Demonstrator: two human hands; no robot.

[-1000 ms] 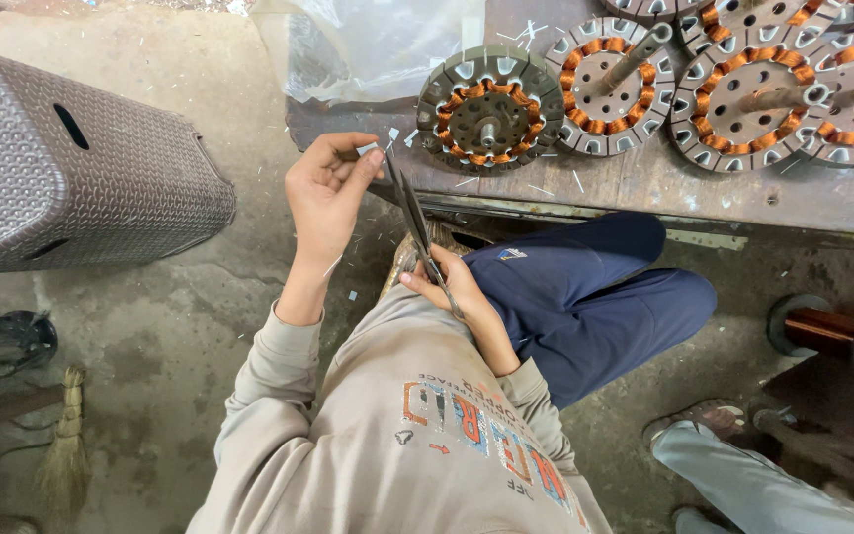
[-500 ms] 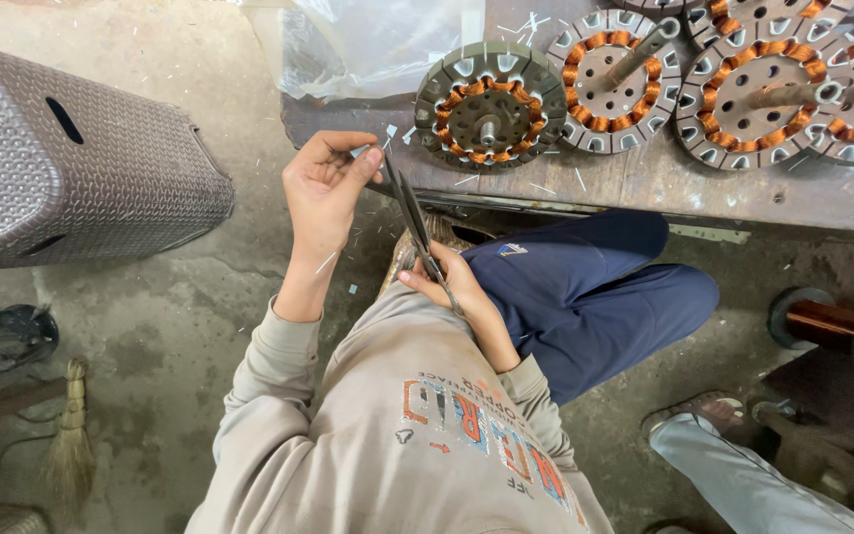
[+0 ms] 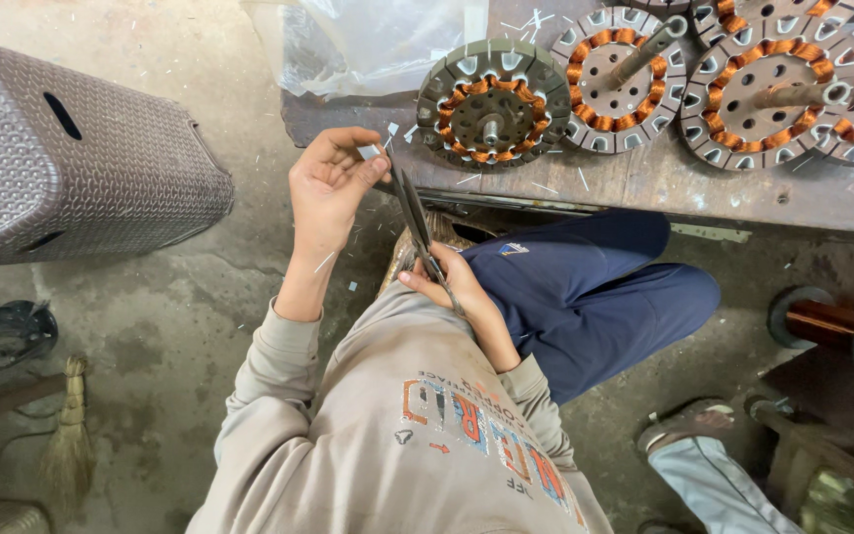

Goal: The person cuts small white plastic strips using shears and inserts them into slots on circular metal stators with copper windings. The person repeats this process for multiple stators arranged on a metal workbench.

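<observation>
Hands: left (image 3: 326,188) pinches white strip (image 3: 369,151); right (image 3: 447,282) holds scissors (image 3: 413,213).

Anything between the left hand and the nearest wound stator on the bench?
Head view: only the small pale strip pinched in the left hand and the scissor tips; past them, bare bench edge up to the stator.

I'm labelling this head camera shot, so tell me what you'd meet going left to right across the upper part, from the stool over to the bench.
Upturned grey plastic stool → left hand pinching a small pale strip → scissors gripped by the right hand → dark wound stator → second stator → third stator, all on the workbench.
</observation>
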